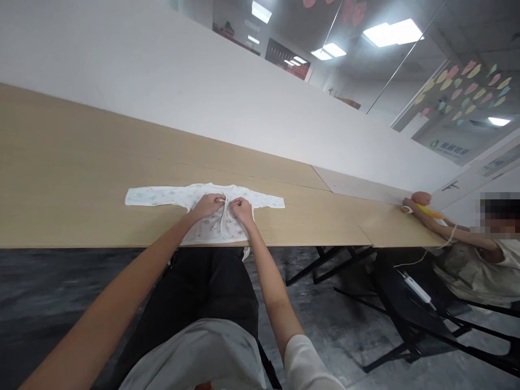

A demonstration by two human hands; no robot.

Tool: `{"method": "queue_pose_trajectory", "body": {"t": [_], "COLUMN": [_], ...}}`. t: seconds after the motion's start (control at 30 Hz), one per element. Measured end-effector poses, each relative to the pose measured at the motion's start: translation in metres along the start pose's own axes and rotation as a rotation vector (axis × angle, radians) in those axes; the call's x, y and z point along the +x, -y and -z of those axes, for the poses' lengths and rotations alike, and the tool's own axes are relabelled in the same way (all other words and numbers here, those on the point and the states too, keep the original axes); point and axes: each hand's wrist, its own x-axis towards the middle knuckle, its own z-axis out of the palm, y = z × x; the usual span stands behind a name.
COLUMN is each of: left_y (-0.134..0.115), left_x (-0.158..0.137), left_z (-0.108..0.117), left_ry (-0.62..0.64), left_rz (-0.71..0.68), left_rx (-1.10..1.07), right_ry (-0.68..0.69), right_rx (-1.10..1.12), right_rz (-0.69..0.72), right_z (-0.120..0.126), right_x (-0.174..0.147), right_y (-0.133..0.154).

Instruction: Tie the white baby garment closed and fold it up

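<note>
A small white baby shirt (pixel 233 230) with a fine coloured print lies flat on the wooden table, both sleeves spread out sideways. My left hand (pixel 209 205) is on the shirt's left front, its fingers pinching the cloth near the centre opening. Just across that opening, my right hand (pixel 241 209) pinches the other front edge between thumb and fingers. The front edge hangs in a curved fold below the hands. Any fastener at the fingertips is too small to make out.
The long wooden table (pixel 89 162) runs along a white wall (pixel 162 81). At the far right sits another person (pixel 479 260), hands on a doll (pixel 422 199). A black folding chair (pixel 418 309) holds a white power strip (pixel 418 287) with a cable.
</note>
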Motion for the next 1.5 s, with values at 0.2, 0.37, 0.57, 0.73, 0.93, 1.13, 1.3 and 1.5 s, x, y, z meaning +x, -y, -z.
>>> {"method": "queue_pose_trajectory", "body": {"t": [0.2,0.37,0.57,0.73,0.93,1.13,1.3,1.5], "left_y": [-0.006,0.001,0.007,0.012,0.013,0.004,-0.001,0.001], "left_x": [0.015,0.012,0.017,0.021,0.026,0.034,0.027,0.025], "left_z": [-0.007,-0.013,-0.013,-0.011,-0.009,-0.014,-0.017,-0.017], "left_ry": [-0.090,-0.158,-0.125,-0.104,-0.120,-0.199,-0.244,-0.254], "left_rz": [0.036,0.064,0.008,-0.018,0.069,0.239,0.197,0.190], "left_rx": [0.262,0.409,0.393,0.306,0.079,0.090,0.094,0.046], "right_ry": [-0.049,-0.027,-0.006,0.018,-0.073,-0.094,-0.067,-0.021], "right_rx": [-0.191,-0.329,-0.387,-0.340,-0.199,-0.027,0.039,0.011], "right_rz": [0.038,0.036,0.094,0.124,0.041,0.016,0.018,0.087], "right_z": [-0.023,-0.037,-0.040,-0.038,-0.036,-0.031,-0.031,-0.031], "right_x": [0.049,0.060,0.054,0.055,0.058,0.060,0.061,0.059], "right_y": [0.024,0.021,0.016,0.013,0.004,0.002,0.004,0.001]}}
